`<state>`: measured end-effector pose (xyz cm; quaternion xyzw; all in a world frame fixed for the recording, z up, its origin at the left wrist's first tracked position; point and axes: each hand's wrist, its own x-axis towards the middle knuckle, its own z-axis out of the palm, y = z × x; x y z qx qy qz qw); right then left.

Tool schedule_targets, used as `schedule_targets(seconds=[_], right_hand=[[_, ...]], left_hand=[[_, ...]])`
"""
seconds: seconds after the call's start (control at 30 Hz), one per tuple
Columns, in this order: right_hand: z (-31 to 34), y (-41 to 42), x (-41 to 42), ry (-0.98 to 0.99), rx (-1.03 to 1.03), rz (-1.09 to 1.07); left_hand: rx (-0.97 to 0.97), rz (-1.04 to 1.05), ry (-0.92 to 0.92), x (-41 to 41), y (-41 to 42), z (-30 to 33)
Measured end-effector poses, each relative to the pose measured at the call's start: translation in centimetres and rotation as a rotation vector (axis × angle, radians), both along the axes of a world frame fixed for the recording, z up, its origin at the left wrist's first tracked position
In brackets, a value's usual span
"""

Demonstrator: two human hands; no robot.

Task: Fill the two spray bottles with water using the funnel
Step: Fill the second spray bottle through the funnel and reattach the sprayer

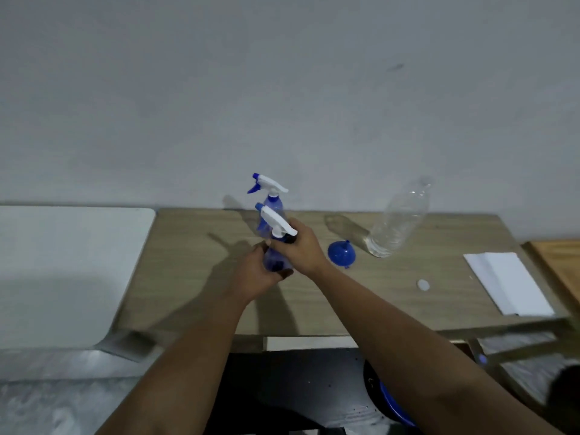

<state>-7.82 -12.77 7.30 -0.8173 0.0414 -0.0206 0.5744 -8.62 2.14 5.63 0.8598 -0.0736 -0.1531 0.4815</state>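
Both forearms come in from the bottom edge and meet over the middle of the wooden worktop. Below them, near the lower edge, a dark surface with a blue round object is partly seen; what it is I cannot tell.

The left hand grips the blue body of the near spray bottle from the left and below, with its fingers curled around it. The right hand is closed around the neck of this bottle, just under its white trigger head. The bottle is tilted a little and held between the two hands.

Just to the right of the right wrist, the blue funnel lies on the worktop. A small white cap lies further right, and beyond it a stack of white paper sits near the right edge.

Behind the hands, the second spray bottle stands upright on the worktop, partly covered by the near one. To the right, behind the funnel, a clear plastic bottle stands open with some water in it. On the left, a white board lies beside the worktop. A grey wall closes the back.
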Motion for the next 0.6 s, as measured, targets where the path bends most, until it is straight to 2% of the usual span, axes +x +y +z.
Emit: schedule_targets(seconds=[0.17,0.4,0.5,0.6], right_hand=[[-2.3,-7.8,-5.2,0.068,-0.027,-0.071],[-5.0,-15.7,-10.5,0.170,-0.005,-0.179],[-5.8,-17.4,-11.8,0.189,0.048,-0.226],[-6.5,-18.0,-12.9,0.167,0.123,-0.307]], left_hand=[[-0.020,-0.150,0.024,-2.8,-6.8,-3.4],[0.077,-0.256,0.060,-6.0,-15.0,-4.9],[0.180,-0.254,0.040,-7.2,-17.3,-5.0],[0.196,-0.202,0.044,-7.9,-19.1,-5.8]])
